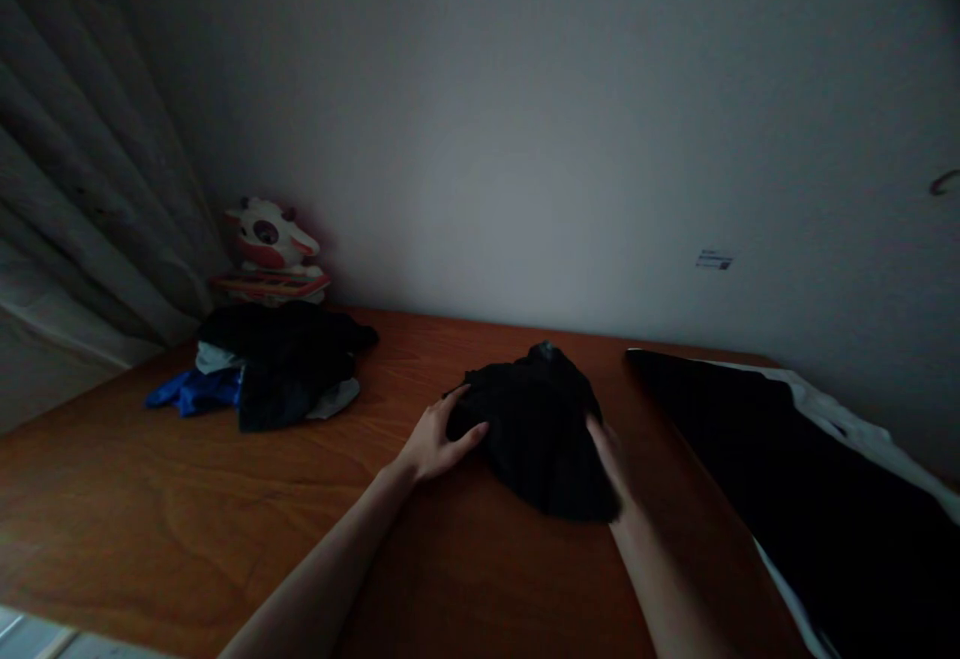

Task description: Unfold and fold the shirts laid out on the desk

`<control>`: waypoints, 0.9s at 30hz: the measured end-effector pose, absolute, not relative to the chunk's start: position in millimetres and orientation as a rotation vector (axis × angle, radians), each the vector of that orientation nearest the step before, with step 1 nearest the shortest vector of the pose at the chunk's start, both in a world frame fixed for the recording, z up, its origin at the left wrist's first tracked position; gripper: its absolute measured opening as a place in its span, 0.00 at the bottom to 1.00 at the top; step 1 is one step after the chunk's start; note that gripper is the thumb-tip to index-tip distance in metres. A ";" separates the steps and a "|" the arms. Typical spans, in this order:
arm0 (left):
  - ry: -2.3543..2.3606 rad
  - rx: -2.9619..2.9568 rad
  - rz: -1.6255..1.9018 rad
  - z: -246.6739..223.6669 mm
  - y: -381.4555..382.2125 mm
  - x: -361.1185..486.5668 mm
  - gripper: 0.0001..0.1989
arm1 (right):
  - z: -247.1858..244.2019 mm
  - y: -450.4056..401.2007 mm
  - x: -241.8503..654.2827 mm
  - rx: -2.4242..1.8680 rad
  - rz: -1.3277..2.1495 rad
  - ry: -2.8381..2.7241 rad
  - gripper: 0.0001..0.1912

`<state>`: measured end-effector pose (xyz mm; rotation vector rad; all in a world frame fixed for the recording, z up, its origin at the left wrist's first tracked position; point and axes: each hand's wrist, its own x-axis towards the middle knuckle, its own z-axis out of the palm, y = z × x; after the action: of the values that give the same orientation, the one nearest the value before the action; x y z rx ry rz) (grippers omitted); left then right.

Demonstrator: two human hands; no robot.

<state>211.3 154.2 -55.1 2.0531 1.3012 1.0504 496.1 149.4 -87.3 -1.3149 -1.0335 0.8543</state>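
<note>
A crumpled black garment (536, 439) lies bunched up in the middle of the wooden table, between my two hands. My left hand (442, 439) grips its left side, the thumb pressed on the near face of the cloth and the other fingers partly hidden at its edge. On the opposite side my right hand (609, 454) holds the cloth, slightly blurred, with most of its fingers hidden by the fabric. What kind of garment it is cannot be made out in the dim light.
A heap of dark clothes (292, 359) with a blue piece (199, 391) lies on the table (187, 509) at left. Behind it stands a cow-shaped toy keyboard (270, 249). Flat black clothing (795, 479) and white cloth (840, 414) lie at right. A curtain (67, 159) hangs at left.
</note>
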 end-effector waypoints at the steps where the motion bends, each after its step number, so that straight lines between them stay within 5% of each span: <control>1: 1.234 2.071 1.040 -52.9 152.8 210.9 0.33 | -85.9 148.4 493.9 -1.258 0.970 -0.991 0.29; 13: 1.287 1.884 1.381 -63.0 165.4 210.3 0.16 | -64.5 139.5 476.2 -1.005 1.468 -0.773 0.36; 18: 1.346 1.939 1.584 -61.5 164.5 208.3 0.14 | -69.2 143.5 482.0 -1.237 1.257 -0.716 0.36; 23: 1.200 2.266 1.249 -50.2 152.6 206.5 0.16 | -71.0 142.5 477.3 -1.405 0.738 -1.080 0.37; 27: 1.096 2.346 1.064 -47.8 147.6 207.9 0.21 | -70.0 133.3 464.4 -1.300 0.655 -1.400 0.44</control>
<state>207.9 147.6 -47.8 2.3462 1.0960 1.0638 464.4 133.3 -70.0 -1.3002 -1.4004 0.6549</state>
